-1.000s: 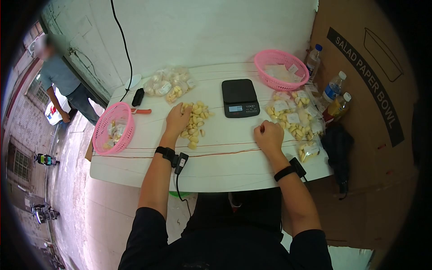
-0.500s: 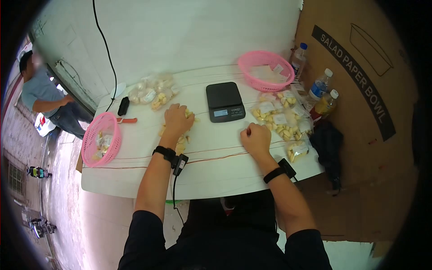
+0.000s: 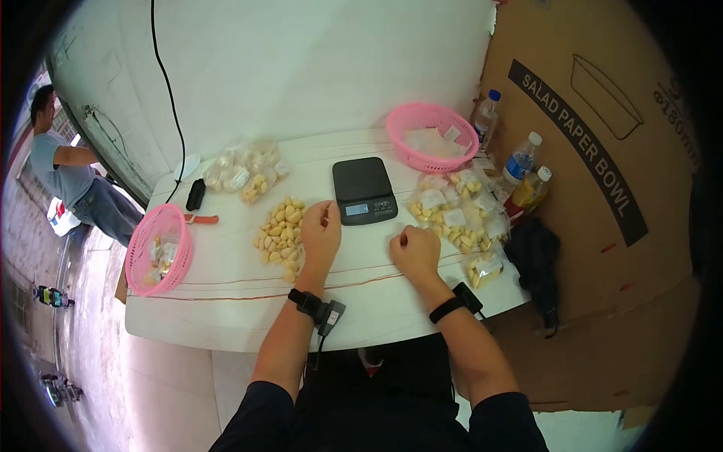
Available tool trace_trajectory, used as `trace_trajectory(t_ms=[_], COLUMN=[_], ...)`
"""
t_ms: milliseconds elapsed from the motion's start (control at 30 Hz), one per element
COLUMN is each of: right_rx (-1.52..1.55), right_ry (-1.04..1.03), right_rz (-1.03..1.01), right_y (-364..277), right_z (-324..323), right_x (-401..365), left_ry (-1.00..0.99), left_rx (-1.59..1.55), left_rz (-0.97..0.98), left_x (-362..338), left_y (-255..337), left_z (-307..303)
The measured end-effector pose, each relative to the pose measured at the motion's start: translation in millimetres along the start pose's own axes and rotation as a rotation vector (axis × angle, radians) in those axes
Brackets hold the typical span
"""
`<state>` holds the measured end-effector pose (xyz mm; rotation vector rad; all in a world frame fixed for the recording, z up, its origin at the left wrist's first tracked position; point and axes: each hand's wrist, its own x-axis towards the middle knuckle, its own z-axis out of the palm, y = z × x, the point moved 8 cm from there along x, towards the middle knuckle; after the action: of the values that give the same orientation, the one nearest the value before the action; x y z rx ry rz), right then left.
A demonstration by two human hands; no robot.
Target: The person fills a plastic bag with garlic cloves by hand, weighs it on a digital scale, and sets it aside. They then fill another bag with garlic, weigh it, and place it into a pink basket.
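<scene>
My left hand (image 3: 321, 232) is closed at the right side of a loose pile of pale yellow cloves (image 3: 279, 235); its fingers curl inward and whatever they hold is hidden. Just beyond it lies a black digital scale (image 3: 364, 190) with a lit display and a bare top. My right hand (image 3: 416, 252) rests as a fist on the white table (image 3: 361, 305), in front of the scale. To its right are several clear bags of cloves (image 3: 461, 215), and one small bag (image 3: 483, 267) lies nearer the table's front edge.
A pink basket (image 3: 431, 162) holds clear bags; another pink basket (image 3: 134, 260) holds filled bags. More bags (image 3: 245, 169), a black object (image 3: 196, 194) and an orange-handled tool (image 3: 203, 219) lie left. Bottles (image 3: 520, 160) and dark cloth (image 3: 533, 260) are right. A person (image 3: 71, 169) stands far left.
My left hand has moved right, off the pile towards the scale, and its fingers have curled, uncovering the cloves. My right hand remains a fist. The view has shifted slightly; the person's arm is raised.
</scene>
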<state>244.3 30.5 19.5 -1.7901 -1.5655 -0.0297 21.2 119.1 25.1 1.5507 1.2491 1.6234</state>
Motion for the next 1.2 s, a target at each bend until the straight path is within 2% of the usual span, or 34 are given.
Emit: trace_trajectory(t_ms=[133, 200, 300, 400, 467, 633, 700, 767, 867, 933, 967, 1033, 1200], right_rx=[-0.006, -0.003, 0.012, 0.045, 0.325, 0.513, 0.562, 0.351, 0.278, -0.051, -0.050, -0.314, -0.434], right_ry=[0.003, 0.011, -0.015, -0.103, -0.222, -0.048, 0.018, 0.087, 0.056, -0.079, -0.079, -0.120, -0.312], right_rz=[-0.007, -0.012, 0.043, 0.146, 0.314, 0.196, 0.245, 0.197, 0.285, 0.273, 0.266, 0.249, 0.341], right_y=[1.4, 1.4, 7.0, 9.4, 4.8, -4.5, -2.5, 18.2, 61.1, 82.1, 90.3, 95.6, 105.0], right_z=[2.6, 3.6, 5.1, 4.2, -6.5, -47.8, -63.8, -70.6, -54.3, -37.0, -28.6, -17.4, 1.3], right_x=[0.7, 0.0, 0.8, 9.9, 22.0, 88.0, 122.7, 166.8, 212.5, 232.6, 238.5, 244.4, 256.5], left_ry=[0.014, -0.002, -0.048, -0.033, -0.036, -0.043, -0.055, -0.065, -0.072, -0.065, -0.071, -0.072, -0.091], left_rx=[0.070, 0.138, 0.152, 0.246, 0.194, 0.140, 0.139, 0.162, 0.183, 0.185, 0.186, 0.188, 0.209], left_rz=[0.015, 0.115, 0.037, 0.080, 0.052, 0.007, -0.013, -0.013, -0.005, 0.000, -0.001, -0.004, -0.031], left_x=[-3.2, -3.3, -2.2, -5.7, -5.8, -3.7, -3.4, -3.7, -3.6, -3.6, -3.5, -3.4, -4.2], left_y=[-7.5, -0.6, -7.5, -6.3, -12.8, -12.0, -12.1, -12.8, -8.0, -7.5, -9.1, -11.7, -12.9], left_z=[-6.1, -7.7, -8.0, -5.9, -3.6, 0.7, 1.9, 2.9, 3.4, 1.9, 2.6, 3.4, 5.5])
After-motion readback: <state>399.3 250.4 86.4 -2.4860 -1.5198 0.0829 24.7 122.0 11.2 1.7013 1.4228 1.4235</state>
